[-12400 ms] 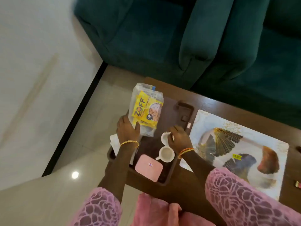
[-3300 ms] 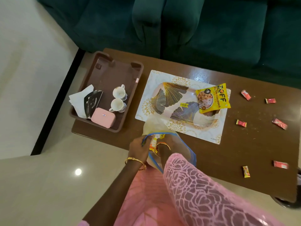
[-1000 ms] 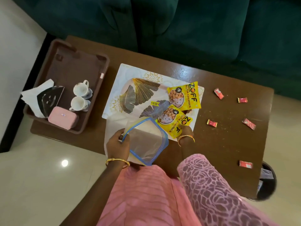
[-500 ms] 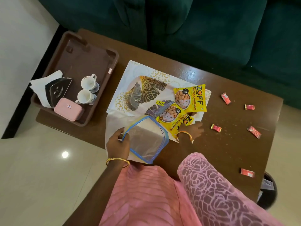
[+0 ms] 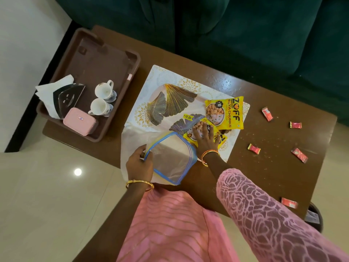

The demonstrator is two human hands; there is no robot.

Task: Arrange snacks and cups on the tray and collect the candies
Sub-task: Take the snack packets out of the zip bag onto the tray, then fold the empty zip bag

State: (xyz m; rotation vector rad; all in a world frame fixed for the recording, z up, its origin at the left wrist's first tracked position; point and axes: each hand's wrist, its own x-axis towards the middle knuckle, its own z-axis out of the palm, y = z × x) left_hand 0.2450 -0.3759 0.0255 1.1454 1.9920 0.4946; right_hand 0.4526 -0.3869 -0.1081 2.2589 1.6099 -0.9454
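Note:
My left hand grips the blue-rimmed mouth of a clear zip bag at the table's near edge. My right hand lies flat, fingers spread, on a yellow snack packet at the near right corner of the leaf-patterned tray. A second yellow packet lies on the tray's right end. Two white cups stand in the brown tray at left. Several red candies, such as one candy, are scattered over the table to the right.
The brown tray also holds white napkins, a black holder and a pink box. A green sofa runs along the table's far side. A dark bin stands by the table's right corner. Pale floor lies left.
My right hand moved from the table beside the packets back onto the nearer yellow packet. The left hand keeps holding the bag's mouth. The camera view shifted slightly.

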